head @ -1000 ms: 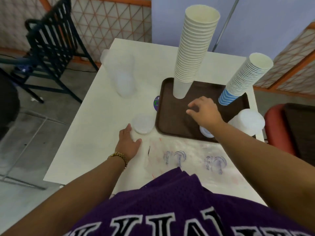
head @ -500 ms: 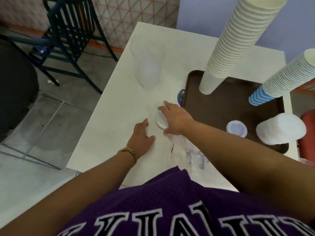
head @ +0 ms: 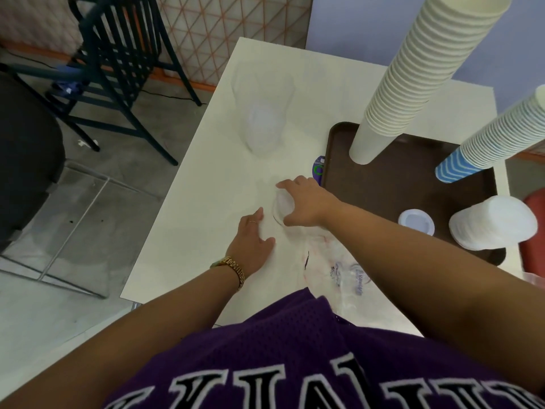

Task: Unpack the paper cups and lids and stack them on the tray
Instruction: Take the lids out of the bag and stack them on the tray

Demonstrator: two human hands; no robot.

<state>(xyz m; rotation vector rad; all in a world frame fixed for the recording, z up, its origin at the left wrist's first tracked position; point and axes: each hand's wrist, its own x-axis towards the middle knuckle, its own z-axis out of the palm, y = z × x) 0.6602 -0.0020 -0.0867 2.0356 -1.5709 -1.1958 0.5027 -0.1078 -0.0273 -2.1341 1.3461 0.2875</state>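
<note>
A brown tray (head: 392, 187) on the white table carries a tall stack of cream paper cups (head: 404, 78), a leaning stack of blue-striped cups (head: 495, 140), a pile of white lids (head: 495, 228) and a single lid (head: 416, 221). Left of the tray, my right hand (head: 306, 202) grips a small stack of white lids (head: 283, 206) wrapped in clear plastic. My left hand (head: 250, 237) rests flat on the table beside it, fingers straight.
Another clear bag of lids (head: 262, 125) lies further back on the table (head: 212, 187). Crumpled printed plastic wrap (head: 345, 276) lies near my body. A dark metal chair (head: 118, 63) stands to the left on the floor, and a red seat (head: 533, 231) at the right.
My right hand left the tray, crossed left and took hold of the wrapped lids by my left hand. The view has shifted closer and to the left.
</note>
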